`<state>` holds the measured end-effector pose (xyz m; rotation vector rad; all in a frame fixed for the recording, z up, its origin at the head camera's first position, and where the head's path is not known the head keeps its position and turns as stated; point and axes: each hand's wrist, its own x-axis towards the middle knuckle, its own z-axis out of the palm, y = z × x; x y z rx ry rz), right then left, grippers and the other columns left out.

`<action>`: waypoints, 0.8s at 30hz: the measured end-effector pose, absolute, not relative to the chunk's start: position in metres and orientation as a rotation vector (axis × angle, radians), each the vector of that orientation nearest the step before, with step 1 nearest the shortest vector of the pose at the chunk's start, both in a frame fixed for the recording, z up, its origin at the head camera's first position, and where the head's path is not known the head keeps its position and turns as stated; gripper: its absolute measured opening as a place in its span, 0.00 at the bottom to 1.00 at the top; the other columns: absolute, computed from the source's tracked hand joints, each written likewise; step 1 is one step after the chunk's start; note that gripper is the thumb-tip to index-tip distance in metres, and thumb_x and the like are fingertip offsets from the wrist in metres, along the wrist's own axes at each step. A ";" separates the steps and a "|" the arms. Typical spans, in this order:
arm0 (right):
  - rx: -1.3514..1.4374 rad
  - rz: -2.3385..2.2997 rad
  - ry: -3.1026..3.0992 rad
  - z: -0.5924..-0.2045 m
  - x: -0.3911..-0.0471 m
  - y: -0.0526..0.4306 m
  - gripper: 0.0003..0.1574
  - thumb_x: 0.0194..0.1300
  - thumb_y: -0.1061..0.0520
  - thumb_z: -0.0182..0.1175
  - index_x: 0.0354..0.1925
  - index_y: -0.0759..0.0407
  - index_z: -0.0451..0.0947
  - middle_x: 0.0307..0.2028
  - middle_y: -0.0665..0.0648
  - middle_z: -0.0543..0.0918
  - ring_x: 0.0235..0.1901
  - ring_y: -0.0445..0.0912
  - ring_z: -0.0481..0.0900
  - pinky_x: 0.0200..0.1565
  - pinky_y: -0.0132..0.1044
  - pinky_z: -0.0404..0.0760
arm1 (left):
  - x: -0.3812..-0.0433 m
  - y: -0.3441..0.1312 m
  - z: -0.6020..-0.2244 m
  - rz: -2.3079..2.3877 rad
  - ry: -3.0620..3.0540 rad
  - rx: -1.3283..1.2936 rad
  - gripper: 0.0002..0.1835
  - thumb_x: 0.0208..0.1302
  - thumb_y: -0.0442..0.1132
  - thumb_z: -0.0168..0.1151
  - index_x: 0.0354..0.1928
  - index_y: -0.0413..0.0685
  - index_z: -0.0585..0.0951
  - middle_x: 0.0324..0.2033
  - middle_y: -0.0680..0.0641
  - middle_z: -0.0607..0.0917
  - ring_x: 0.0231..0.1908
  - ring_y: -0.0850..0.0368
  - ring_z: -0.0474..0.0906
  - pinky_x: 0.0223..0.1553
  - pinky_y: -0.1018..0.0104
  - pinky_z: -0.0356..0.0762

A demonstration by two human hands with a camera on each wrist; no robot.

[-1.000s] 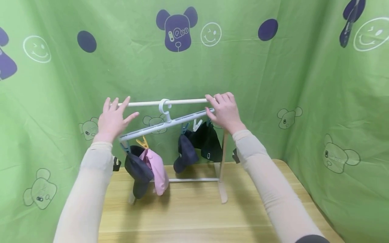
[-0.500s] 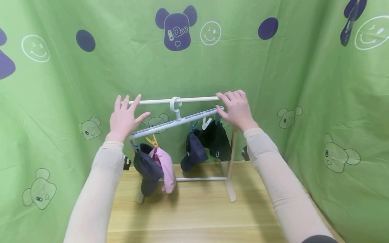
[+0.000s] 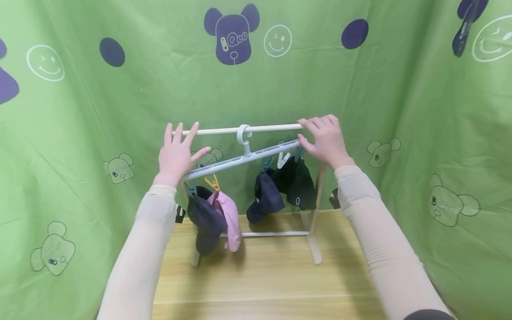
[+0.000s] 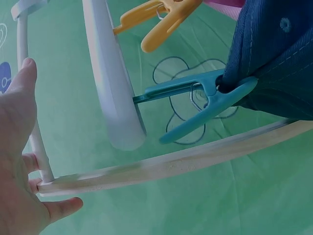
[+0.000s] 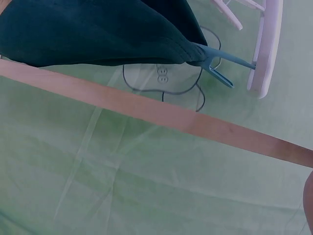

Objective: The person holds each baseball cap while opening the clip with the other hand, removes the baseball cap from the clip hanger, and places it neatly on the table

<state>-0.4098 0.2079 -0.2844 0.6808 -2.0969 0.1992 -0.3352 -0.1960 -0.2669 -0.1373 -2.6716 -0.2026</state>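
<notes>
A small wooden drying rack point(image 3: 318, 191) stands on the table, bearing a pale blue clip hanger point(image 3: 247, 156) tilted low on the left. A dark cap point(image 3: 206, 218) and a pink cap point(image 3: 230, 213) hang by clothespins on its left. On its right are a navy cap point(image 3: 264, 195) and a black cap point(image 3: 302, 189). My left hand point(image 3: 176, 158), fingers spread and straight, touches the left end of the rack's top rod point(image 3: 218, 131). My right hand point(image 3: 325, 138) has its fingers bent over the rod's right end, thumb below, near the hanger's tip.
Green printed curtain point(image 3: 304, 80) encloses the back and both sides. The rack's feet stand on the wooden tabletop point(image 3: 260, 284). A blue-green clothespin point(image 4: 205, 98) and a yellow clothespin point(image 4: 168, 17) show close in the left wrist view.
The rack has slid to the right with the hanger and caps on it. Both hands have moved right along with it, keeping their places at the rod's ends.
</notes>
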 end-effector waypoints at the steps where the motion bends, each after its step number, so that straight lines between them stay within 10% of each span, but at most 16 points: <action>1: 0.683 0.211 -2.100 -0.283 -0.409 0.210 0.25 0.64 0.44 0.58 0.57 0.52 0.77 0.45 0.60 0.84 0.45 0.57 0.76 0.60 0.54 0.65 | -0.336 -0.194 -0.267 -0.202 -2.666 -0.140 0.44 0.64 0.71 0.47 0.76 0.74 0.41 0.77 0.39 0.46 0.76 0.35 0.33 0.52 0.35 0.76; 24: 0.621 0.335 -2.218 -0.278 -0.410 0.262 0.23 0.65 0.46 0.58 0.54 0.56 0.78 0.47 0.63 0.84 0.47 0.58 0.76 0.62 0.56 0.62 | -0.344 -0.145 -0.271 -0.205 -2.629 -0.187 0.45 0.61 0.72 0.51 0.76 0.75 0.46 0.77 0.40 0.50 0.77 0.37 0.34 0.38 0.47 0.84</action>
